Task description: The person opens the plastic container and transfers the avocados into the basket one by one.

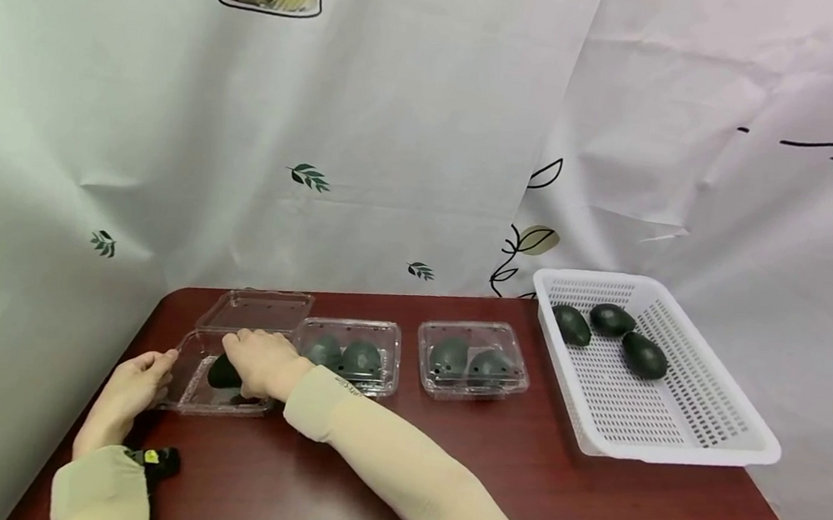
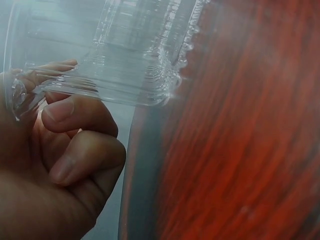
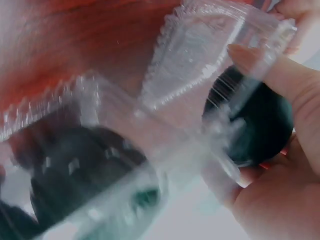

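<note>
Avocado (image 1: 221, 373) in right hand (image 1: 260, 360), inside open clamshell (image 1: 197, 394) — left hand (image 1: 127, 391) in a pinch on its rim

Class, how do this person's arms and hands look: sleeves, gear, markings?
The left hand and right hand wear no gloves. The left sleeve and right sleeve are pale cream; the right has small dark lettering by its cuff. A black device with a yellow patch sits by the left sleeve.

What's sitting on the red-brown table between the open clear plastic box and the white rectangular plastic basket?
Two more clear, rectangular plastic boxes, side by side, each holding two dark green, oval fruits. The head view shows them.
</note>
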Tool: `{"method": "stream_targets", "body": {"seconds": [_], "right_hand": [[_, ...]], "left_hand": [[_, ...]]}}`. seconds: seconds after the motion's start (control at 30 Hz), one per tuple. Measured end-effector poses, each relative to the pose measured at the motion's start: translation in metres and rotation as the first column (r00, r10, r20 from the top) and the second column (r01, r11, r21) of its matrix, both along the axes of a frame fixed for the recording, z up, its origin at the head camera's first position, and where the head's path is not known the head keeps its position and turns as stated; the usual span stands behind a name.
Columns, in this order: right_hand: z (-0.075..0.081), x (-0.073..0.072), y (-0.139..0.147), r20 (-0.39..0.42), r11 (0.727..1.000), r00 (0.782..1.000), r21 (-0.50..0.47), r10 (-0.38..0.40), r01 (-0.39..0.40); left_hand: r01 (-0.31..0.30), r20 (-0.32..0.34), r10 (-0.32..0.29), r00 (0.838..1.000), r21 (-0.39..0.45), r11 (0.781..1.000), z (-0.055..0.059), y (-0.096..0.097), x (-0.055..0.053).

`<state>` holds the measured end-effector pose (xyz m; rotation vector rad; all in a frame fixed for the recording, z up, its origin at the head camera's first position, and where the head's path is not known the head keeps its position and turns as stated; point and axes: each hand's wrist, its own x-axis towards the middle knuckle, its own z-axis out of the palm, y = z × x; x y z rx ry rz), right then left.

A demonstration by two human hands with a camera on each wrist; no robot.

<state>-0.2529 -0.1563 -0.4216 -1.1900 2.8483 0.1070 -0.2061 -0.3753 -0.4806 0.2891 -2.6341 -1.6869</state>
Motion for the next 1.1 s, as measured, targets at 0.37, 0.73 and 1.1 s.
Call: {"method": "stream_targets", "body": {"seconds": [0.37, 0.73, 1.1], "right_hand": [[0.031, 0.003, 0.043, -0.078, 0.996, 0.994, -0.042, 0.072, -0.076], [0.049, -0.001, 0.108, -0.234, 0.978, 0.958, -0.078, 0.168, -0.191], [0.064, -0.022, 0.199, -0.291, 0.974, 0.948, -0.142, 0.132, -0.179]], "left_hand": [[-0.007, 0.025, 0.007, 1.0, -0.02, 1.0, -0.003, 0.001, 0.005], [0.002, 0.018, -0.002, 1.0, -0.019, 1.0, -0.003, -0.004, 0.003], [0.019, 0.008, -0.019, 1.0, -0.009, 1.0, 0.0, -0.001, 0.002]]}}
